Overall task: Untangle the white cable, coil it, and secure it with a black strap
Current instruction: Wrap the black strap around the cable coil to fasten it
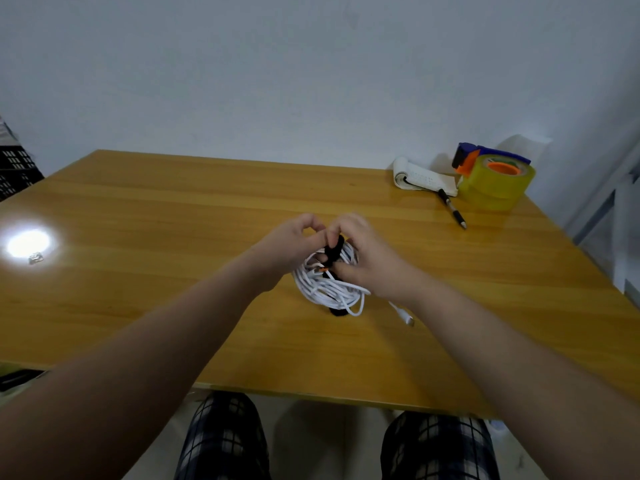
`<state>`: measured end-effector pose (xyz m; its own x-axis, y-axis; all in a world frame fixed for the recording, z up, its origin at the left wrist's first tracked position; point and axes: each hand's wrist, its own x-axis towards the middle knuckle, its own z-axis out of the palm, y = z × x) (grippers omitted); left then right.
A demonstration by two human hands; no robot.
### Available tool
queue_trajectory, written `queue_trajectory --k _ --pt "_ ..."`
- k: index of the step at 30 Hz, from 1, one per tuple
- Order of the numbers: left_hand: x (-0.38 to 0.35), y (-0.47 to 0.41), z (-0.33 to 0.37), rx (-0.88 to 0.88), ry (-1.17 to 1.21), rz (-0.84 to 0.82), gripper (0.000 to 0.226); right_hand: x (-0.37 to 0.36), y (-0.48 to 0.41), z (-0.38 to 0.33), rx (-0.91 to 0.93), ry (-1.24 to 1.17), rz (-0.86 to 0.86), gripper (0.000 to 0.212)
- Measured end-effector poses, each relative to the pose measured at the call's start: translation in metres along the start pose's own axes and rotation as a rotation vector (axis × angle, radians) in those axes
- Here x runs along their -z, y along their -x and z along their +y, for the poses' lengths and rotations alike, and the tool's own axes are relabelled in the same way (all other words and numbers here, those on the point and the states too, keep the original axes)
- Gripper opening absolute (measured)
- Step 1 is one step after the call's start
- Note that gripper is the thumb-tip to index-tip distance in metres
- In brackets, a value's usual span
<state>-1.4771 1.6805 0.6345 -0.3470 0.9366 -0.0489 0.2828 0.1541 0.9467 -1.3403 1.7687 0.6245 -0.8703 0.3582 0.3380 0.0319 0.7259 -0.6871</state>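
The white cable (325, 289) lies in a loose coil on the wooden table (173, 209), near its middle. One connector end (406, 318) trails out to the right. A black strap (334, 249) loops over the far side of the coil; another black bit (337, 311) shows under the coil's near edge. My left hand (294, 245) pinches the strap from the left. My right hand (370, 258) grips the strap and the coil from the right. Fingers hide where the strap's ends meet.
A notepad (424, 178), a black pen (452, 207) and a yellow tape roll in a blue-orange dispenser (495, 180) sit at the table's far right corner. A small shiny scrap (35, 258) lies at the left in a light glare. My knees show below the near edge.
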Motion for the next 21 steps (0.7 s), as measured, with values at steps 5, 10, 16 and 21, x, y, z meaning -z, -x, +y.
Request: queue_trajectory --k 5,10,16,21 --pt "-0.002 -0.004 -0.003 0.021 0.133 -0.001 0.018 0.001 0.001 0.008 0.143 0.136 0.079 0.013" --pt "0.000 -0.005 -0.009 0.050 0.178 -0.004 0.020 0.000 -0.002 0.007 0.278 0.401 0.227 0.009" --pt "0.001 -0.019 -0.006 -0.238 -0.342 0.164 0.014 -0.009 0.004 -0.005 0.055 -0.007 0.417 0.005" --pt "0.023 -0.025 -0.042 -0.086 -0.521 0.254 0.017 0.025 -0.007 -0.036 0.011 -0.296 0.576 0.017"
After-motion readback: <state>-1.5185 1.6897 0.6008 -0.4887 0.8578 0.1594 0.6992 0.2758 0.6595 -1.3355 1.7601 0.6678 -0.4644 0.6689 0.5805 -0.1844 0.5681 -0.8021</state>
